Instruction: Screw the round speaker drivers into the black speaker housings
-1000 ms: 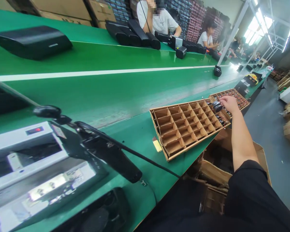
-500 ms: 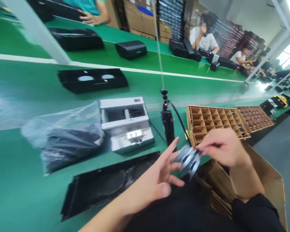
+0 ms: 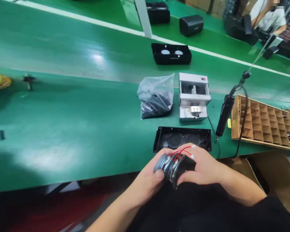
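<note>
Close to my body, both hands grip a pair of speaker drivers (image 3: 168, 167) that appear stacked together. My left hand (image 3: 149, 177) wraps the grey round end, thumb on its side. My right hand (image 3: 203, 166) holds the black end, its fingers partly hidden behind. Thin red wires (image 3: 183, 150) with small white plugs rise from the drivers and lie over the back of my right hand. Just beyond my hands rests a black speaker panel (image 3: 205, 137) with round mesh grilles, its near edge covered by my hands.
Behind the panel stand a grey machine (image 3: 194, 112) and a clear bag of black parts (image 3: 157, 103). A black electric screwdriver (image 3: 225, 114) hangs on a cord to the right. Beside it sits a divided cardboard box (image 3: 263, 120). Farther back are speaker housings (image 3: 190, 25) and a co-worker (image 3: 268, 16).
My view has swung left and down. The drivers have come nearer my body; my left hand, open before, has closed on them, and my right hand has moved from the wires to their black end.
</note>
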A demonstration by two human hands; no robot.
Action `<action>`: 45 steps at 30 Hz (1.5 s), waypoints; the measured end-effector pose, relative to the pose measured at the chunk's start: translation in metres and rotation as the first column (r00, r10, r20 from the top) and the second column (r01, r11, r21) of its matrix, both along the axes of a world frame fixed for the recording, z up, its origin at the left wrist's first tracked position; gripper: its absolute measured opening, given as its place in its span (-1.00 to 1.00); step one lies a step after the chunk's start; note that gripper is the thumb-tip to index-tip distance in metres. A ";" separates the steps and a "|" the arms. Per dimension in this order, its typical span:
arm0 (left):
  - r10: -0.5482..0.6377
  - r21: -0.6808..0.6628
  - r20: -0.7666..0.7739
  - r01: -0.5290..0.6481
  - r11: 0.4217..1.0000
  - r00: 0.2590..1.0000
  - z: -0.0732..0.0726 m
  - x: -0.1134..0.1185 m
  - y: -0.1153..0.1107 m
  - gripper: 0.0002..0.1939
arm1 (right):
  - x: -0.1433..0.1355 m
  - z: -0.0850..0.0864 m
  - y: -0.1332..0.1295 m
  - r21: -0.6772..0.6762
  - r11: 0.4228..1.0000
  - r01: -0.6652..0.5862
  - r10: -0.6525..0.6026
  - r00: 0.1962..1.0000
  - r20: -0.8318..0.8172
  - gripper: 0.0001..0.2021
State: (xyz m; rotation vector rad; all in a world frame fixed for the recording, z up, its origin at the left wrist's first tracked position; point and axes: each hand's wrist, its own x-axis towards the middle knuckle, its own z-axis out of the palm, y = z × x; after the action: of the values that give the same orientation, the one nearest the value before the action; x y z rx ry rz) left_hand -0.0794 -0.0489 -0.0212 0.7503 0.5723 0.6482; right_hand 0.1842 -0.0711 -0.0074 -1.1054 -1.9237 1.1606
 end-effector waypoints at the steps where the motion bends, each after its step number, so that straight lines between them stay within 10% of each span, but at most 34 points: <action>1: -0.005 0.008 -0.023 0.005 1.000 1.000 0.001 -0.003 0.003 -0.17 | -0.007 -0.002 -0.004 -0.022 0.999 0.045 -0.046 0.999 -0.026 -0.20; 12: 0.363 0.226 -0.202 -0.317 0.921 0.910 0.010 0.025 0.015 -0.12 | -0.017 0.011 -0.007 -0.359 0.884 0.300 -0.382 0.906 -0.184 -0.63; 20: 0.421 0.348 -0.228 -0.330 0.877 0.878 0.023 0.011 0.047 -0.30 | 0.012 0.030 -0.005 -0.526 0.832 0.174 -0.425 0.809 -0.405 -0.39; 25: 0.470 0.754 -0.499 0.098 0.649 0.728 0.023 -0.010 0.067 -0.49 | 0.060 0.048 -0.016 -0.543 0.782 0.306 -0.562 0.723 -0.402 -0.43; 29: 0.440 0.750 -0.660 0.491 0.444 0.609 0.022 -0.005 0.072 -0.55 | 0.082 0.057 -0.014 -0.583 0.720 0.376 -0.650 0.659 -0.378 -0.37; 34: 0.609 0.707 -0.621 0.688 0.163 0.493 0.025 0.014 0.076 -0.59 | 0.078 0.055 -0.006 -0.666 0.713 0.217 -0.613 0.653 -0.444 -0.46; 39: 0.731 0.638 -0.551 0.768 0.058 0.403 0.043 0.020 0.079 -0.68 | 0.066 0.046 -0.004 -0.647 0.763 0.013 -0.539 0.567 -0.623 -0.52; 45: 0.684 0.509 -0.624 0.861 -0.010 0.377 0.046 0.029 0.084 -0.60 | 0.059 0.031 0.004 -0.549 0.825 0.132 -0.508 0.599 -0.619 -0.13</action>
State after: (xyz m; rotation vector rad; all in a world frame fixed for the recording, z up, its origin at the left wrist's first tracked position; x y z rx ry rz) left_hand -0.0501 0.0351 0.0249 2.9591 1.0332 0.1448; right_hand 0.2437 -0.0672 0.0237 -0.9219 -0.7650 1.5627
